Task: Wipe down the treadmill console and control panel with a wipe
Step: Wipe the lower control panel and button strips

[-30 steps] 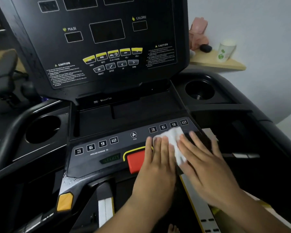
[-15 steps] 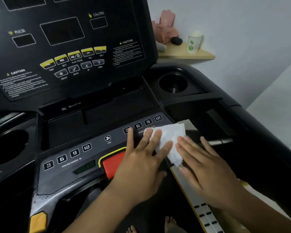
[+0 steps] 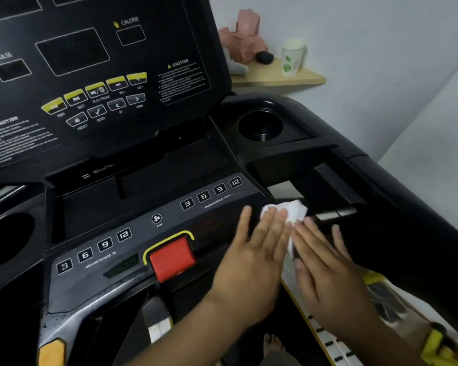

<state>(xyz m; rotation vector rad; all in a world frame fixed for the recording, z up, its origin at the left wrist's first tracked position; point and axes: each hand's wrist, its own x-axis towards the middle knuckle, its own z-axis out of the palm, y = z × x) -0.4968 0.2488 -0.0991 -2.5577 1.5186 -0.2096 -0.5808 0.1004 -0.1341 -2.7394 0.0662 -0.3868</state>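
Observation:
The black treadmill console (image 3: 90, 62) rises at the upper left, with yellow and grey buttons. Below it the grey control panel (image 3: 143, 241) carries number buttons, a fan button and a red stop button (image 3: 172, 257). A crumpled white wipe (image 3: 292, 210) lies at the panel's right end. My left hand (image 3: 251, 265) is flat, its fingertips pressing on the wipe's left part. To its right, my right hand (image 3: 328, 273) is also flat, with its fingertips on the wipe's lower right part. Much of the wipe is hidden under both hands.
Round cup holders sit at the right (image 3: 259, 125) and left (image 3: 6, 239) of the console. A wooden wall shelf (image 3: 275, 75) behind holds a white cup (image 3: 291, 59) and a pink object (image 3: 243, 38). The black side rail (image 3: 407, 207) runs along the right.
Both hands and the wipe have slid right along the panel, off the speed number buttons to its right end. The view has shifted rightwards.

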